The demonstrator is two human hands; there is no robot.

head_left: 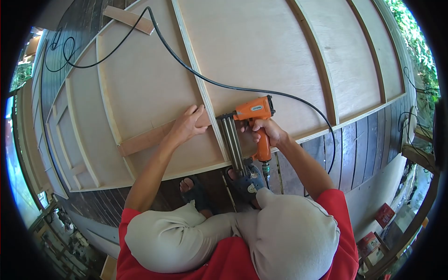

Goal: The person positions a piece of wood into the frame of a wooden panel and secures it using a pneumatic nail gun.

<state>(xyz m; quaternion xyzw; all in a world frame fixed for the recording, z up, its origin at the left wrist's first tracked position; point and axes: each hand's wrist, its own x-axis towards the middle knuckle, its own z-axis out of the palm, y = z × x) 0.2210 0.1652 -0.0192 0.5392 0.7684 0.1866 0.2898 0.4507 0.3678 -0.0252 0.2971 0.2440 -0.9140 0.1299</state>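
My right hand [268,133] is wrapped round the handle of an orange pneumatic nail gun [254,109]. The gun lies sideways, its nose against the right face of a long wooden batten [195,74] and its silver magazine pointing down toward my feet. My left hand [189,123] grips the right end of a short wooden crosspiece [147,138], close to the other side of that batten. The crosspiece spans from there to a parallel batten [108,100] on the left. Under these pieces lies a large pale plywood panel [254,42].
A black air hose [233,87] loops over the panel and round to the gun. Another loose board [128,19] lies across the panel's upper left edge. Dark floor planks [357,144] surround the panel. My sandalled feet [196,189] stand at its near edge.
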